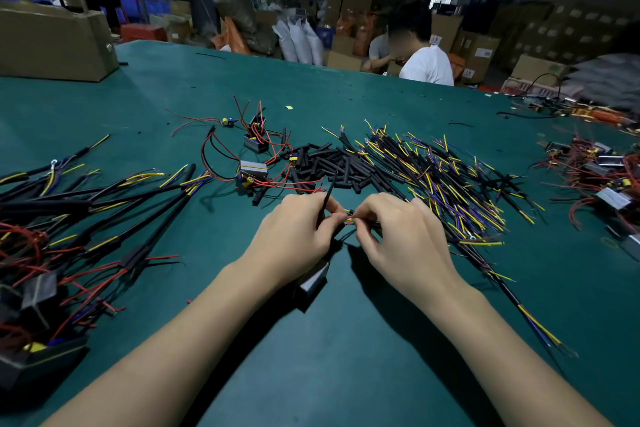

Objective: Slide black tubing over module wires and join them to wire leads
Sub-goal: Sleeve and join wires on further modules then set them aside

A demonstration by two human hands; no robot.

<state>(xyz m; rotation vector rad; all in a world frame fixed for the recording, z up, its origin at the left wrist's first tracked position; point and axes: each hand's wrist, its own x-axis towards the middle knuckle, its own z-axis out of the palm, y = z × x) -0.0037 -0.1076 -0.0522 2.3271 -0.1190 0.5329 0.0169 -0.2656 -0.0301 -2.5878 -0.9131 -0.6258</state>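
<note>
My left hand (298,232) and my right hand (398,232) meet over the green table (346,357), fingertips pinching a small bundle of red and yellow wire ends (349,219) between them. A thin black tube (329,194) sticks up from my left fingers. Below my left wrist lies a dark module (313,279), partly hidden by the hand. From my right hand a black-sleeved wire lead (512,298) with yellow and blue cores trails off to the right. A pile of short black tubing pieces (332,166) lies just beyond my hands.
Loose yellow-blue wire leads (446,180) spread at right. Modules with red wires (254,172) sit beyond the hands, more (602,180) at far right. Joined assemblies (86,218) fill the left side. A cardboard box (52,42) stands back left; a seated person (426,62) is past the table.
</note>
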